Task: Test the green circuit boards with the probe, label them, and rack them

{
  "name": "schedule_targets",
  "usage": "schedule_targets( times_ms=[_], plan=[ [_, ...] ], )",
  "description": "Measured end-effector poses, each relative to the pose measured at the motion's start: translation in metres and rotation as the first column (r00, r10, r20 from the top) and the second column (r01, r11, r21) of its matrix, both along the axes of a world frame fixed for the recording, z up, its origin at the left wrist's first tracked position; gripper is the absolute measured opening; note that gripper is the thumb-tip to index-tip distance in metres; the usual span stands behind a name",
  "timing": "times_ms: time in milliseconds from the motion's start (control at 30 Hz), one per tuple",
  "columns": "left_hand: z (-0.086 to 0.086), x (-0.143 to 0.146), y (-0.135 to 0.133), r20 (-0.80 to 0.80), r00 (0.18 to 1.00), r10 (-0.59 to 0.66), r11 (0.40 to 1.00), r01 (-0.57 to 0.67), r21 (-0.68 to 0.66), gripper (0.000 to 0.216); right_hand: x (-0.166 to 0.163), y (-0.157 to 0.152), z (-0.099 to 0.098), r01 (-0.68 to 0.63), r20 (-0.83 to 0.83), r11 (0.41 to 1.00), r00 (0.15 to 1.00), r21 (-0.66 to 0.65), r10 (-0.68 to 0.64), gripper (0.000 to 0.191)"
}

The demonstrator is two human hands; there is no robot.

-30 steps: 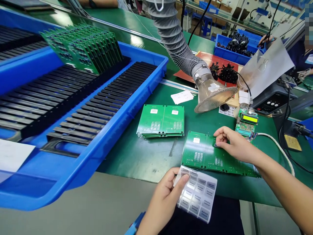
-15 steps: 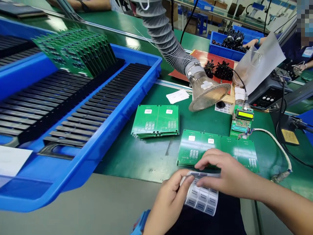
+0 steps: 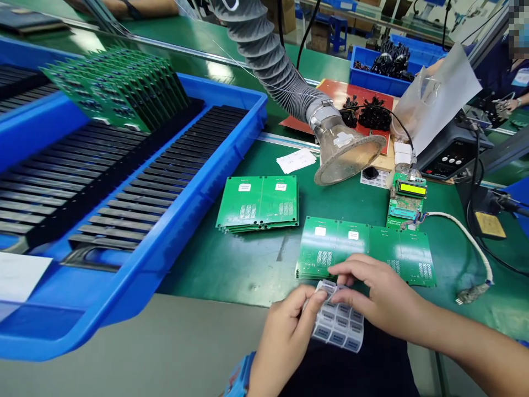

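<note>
The left hand [image 3: 285, 336] is pinching the label sheet [image 3: 341, 324] near its upper left; the right hand [image 3: 386, 300] is curling at its top edge, grip unclear, partly hiding the green circuit boards [image 3: 316, 242]. Beyond, an extraction hood [image 3: 345, 160] is hanging.

The label sheet [image 3: 341, 328] looks like slick backing paper, its silvery labels catching a metallic sheen. Both the stacked circuit boards [image 3: 261, 199] and the front circuit boards [image 3: 363, 244] have smooth, glossy green coatings. The tabletop [image 3: 231, 275] is smooth and shiny enough to mirror light. The tray [image 3: 235, 160] is glossy blue plastic; the slotted racks [image 3: 169, 190] inside look like duller black plastic (scuffed greyish along the slats). Ribbed, matt grey material forms the hose [image 3: 264, 52], ending in a cloudy, translucent hood [image 3: 347, 160]. The slips [image 3: 295, 161] are matt white paper.
</note>
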State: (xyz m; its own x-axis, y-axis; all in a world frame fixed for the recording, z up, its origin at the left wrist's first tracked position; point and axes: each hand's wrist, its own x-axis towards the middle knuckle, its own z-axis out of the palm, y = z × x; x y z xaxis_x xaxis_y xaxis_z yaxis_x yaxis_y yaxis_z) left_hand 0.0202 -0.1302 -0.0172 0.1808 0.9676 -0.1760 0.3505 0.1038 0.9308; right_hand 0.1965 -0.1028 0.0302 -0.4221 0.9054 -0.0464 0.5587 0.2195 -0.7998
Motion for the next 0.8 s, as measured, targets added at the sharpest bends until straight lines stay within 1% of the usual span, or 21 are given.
schedule_targets(
  times_ms=[67, 133, 200, 267, 333, 400, 433, 500, 567, 600, 667, 733, 800],
  plan=[
    [0.0, 0.0, 0.0, -0.002, 1.0, -0.012, 1.0, 0.012, 0.012, 0.029, 0.001, 0.004, 0.004, 0.025, -0.027, 0.998, 0.999, -0.064, -0.027, 0.013],
    [0.0, -0.001, 0.0, -0.006, 1.0, -0.024, 0.999, 0.024, 0.028, 0.026, 0.0, 0.006, 0.005, 0.053, -0.043, 0.991, 0.997, -0.126, -0.059, 0.01],
    [0.001, -0.001, 0.0, -0.014, 0.999, -0.03, 0.999, 0.03, 0.032, 0.025, -0.002, 0.007, 0.005, 0.071, -0.045, 0.985, 0.996, -0.158, -0.079, 0.009],
    [0.0, -0.002, -0.001, -0.029, 0.999, -0.016, 1.0, 0.016, 0.018, 0.027, -0.004, 0.004, 0.003, 0.079, -0.061, 0.99, 0.994, -0.115, -0.087, 0.009],
    [-0.004, -0.002, -0.001, -0.045, 0.999, 0.007, 1.0, -0.007, 0.0, 0.035, -0.004, 0.001, 0.002, 0.095, -0.104, 0.995, 0.99, -0.008, -0.096, 0.011],
    [-0.008, -0.003, -0.001, -0.046, 0.999, 0.028, 0.999, -0.029, -0.013, 0.044, 0.003, 0.002, 0.005, 0.14, -0.149, 0.987, 0.981, 0.081, -0.127, 0.012],
    [-0.01, -0.003, -0.001, -0.037, 0.999, 0.031, 0.999, -0.033, -0.028, 0.046, 0.011, 0.005, 0.007, 0.172, -0.146, 0.981, 0.977, 0.094, -0.158, 0.012],
    [-0.01, -0.003, 0.0, 0.005, 1.0, 0.018, 0.996, -0.017, -0.092, 0.048, 0.033, 0.015, 0.012, 0.232, -0.065, 0.97, 0.972, 0.077, -0.227, 0.012],
    [-0.008, -0.002, 0.002, 0.08, 0.997, -0.005, 0.982, 0.02, -0.187, 0.048, 0.058, 0.03, 0.017, 0.261, 0.115, 0.964, 0.958, 0.043, -0.264, 0.013],
    [-0.006, -0.002, 0.003, 0.128, 0.992, -0.012, 0.971, 0.043, -0.236, 0.048, 0.07, 0.038, 0.018, 0.262, 0.221, 0.965, 0.94, 0.014, -0.258, 0.013],
    [-0.002, -0.001, 0.006, 0.22, 0.976, -0.006, 0.945, 0.077, -0.318, 0.048, 0.087, 0.051, 0.017, 0.243, 0.387, 0.967, 0.901, -0.071, -0.197, 0.014],
    [0.0, 0.0, 0.007, 0.295, 0.956, 0.011, 0.917, 0.108, -0.383, 0.048, 0.094, 0.058, 0.015, 0.217, 0.469, 0.968, 0.873, -0.13, -0.133, 0.014],
    [0.0, 0.0, 0.007, 0.355, 0.934, 0.029, 0.887, 0.14, -0.441, 0.047, 0.092, 0.061, 0.012, 0.196, 0.493, 0.971, 0.863, -0.133, -0.107, 0.015]
  ],
)
